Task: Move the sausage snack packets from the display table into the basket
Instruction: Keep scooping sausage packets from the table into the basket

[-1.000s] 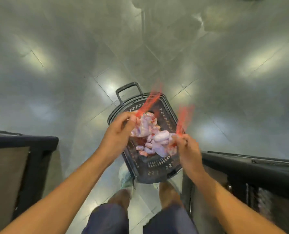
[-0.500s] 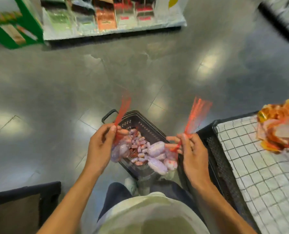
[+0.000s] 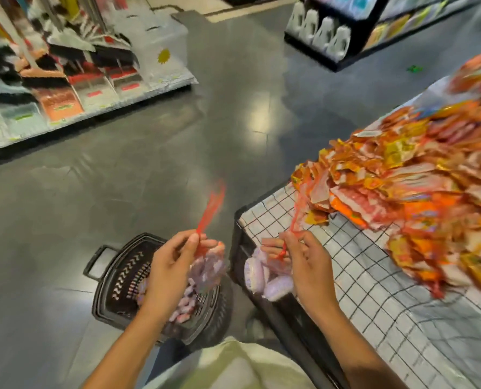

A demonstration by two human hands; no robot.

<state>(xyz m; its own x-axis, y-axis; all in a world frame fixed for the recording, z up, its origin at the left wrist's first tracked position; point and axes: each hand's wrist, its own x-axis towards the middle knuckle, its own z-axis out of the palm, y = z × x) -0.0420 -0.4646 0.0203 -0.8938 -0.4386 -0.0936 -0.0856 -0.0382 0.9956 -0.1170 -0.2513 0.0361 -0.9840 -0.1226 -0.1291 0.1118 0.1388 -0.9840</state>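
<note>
A glossy dark grey tiled floor [image 3: 155, 153] fills the middle and mirrors the ceiling lights. At the upper left, a low shelf [image 3: 99, 106] holds brooms and brushes [image 3: 37, 60], blurred, with orange and red packs along its front edge. At the upper right, a black shelving unit [image 3: 354, 49] has white jugs [image 3: 317, 30] lined along its bottom shelf. A small green scrap [image 3: 414, 69] lies on the floor beside it.

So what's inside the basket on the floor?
The basket holds small pinkish-purple pieces, probably netted snacks. The left hand and its net bag cover much of the inside.
</note>
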